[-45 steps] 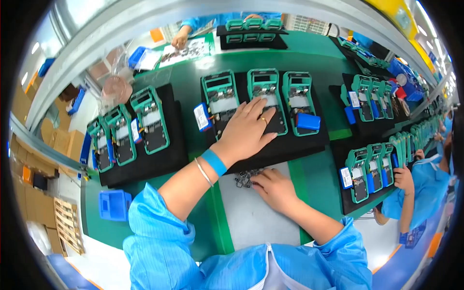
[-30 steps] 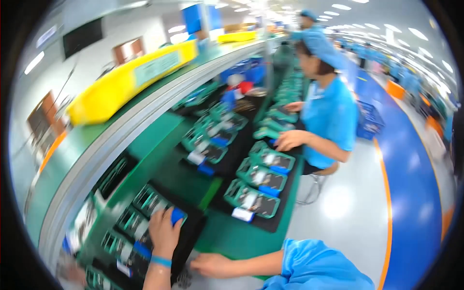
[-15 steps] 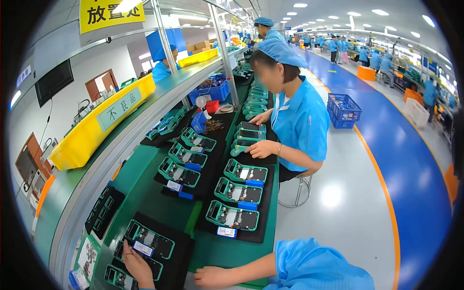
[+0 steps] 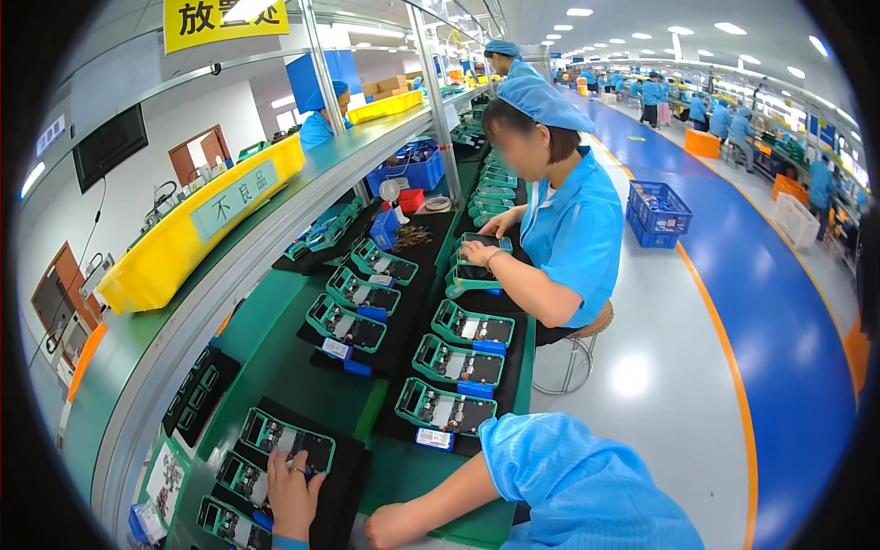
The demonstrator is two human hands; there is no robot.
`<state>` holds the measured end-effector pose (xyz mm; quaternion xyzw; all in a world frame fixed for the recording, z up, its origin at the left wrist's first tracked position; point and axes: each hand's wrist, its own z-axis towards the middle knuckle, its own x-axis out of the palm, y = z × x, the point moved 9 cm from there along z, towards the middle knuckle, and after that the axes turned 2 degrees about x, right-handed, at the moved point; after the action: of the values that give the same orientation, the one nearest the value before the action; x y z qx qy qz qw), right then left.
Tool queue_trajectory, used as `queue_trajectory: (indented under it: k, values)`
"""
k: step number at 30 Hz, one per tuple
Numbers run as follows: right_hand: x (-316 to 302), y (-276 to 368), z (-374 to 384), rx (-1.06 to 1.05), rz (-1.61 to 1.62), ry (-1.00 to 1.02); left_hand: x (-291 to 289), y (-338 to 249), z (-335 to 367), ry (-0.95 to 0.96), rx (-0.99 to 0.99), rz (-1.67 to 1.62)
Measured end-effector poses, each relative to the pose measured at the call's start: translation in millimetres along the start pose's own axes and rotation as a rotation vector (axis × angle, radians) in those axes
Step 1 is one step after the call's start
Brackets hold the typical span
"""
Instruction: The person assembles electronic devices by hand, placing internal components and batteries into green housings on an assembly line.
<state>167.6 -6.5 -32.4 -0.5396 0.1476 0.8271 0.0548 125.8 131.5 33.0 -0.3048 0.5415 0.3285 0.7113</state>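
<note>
My left hand [image 4: 293,495] rests over the nearest green device housing [image 4: 289,442], its fingers apart and bent down onto the lower edge of the open shell. Its fingertips touch near the exposed circuit parts; whatever lies under the palm is hidden. A blue piece [image 4: 263,520] peeks out beside that hand. Two more open housings, one being a green shell [image 4: 240,477], lie nearer to me on the same black mat [image 4: 344,477]. At the bench's near edge my right hand [image 4: 390,527] is curled closed, its fingers mostly out of sight.
Several open housings with blue batteries [image 4: 434,439] stand in rows on black mats. A co-worker [image 4: 568,220] handles a device farther along the green bench. A yellow bin [image 4: 202,229] sits on the left shelf. Small parts fill a tray [image 4: 167,481] at lower left.
My left hand has moved right and onto the nearest housing, covering where a labelled blue battery lay. My right hand shifts slightly left and closes more. The co-worker's near hand has moved up the device.
</note>
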Motion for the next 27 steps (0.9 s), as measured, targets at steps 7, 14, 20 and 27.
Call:
queue_trajectory:
  k: [7,14,20,27]
  values:
    - [60.0,-13.8,9.7,0.045,-0.019,0.16,-0.8,17.6,-0.1,-0.107,0.006,-0.122]
    - [-103.0,-70.8,-18.3,0.18,-0.041,-0.2,10.0,-9.5,5.1,-0.117,-0.094,-0.03]
    - [-141.3,-149.3,24.3,0.259,-0.031,-0.512,13.8,0.5,-9.5,-0.15,-0.161,0.172]
    - [-103.7,-171.5,58.5,0.062,-0.372,-0.385,11.6,6.7,-20.7,-0.192,-0.132,0.111]
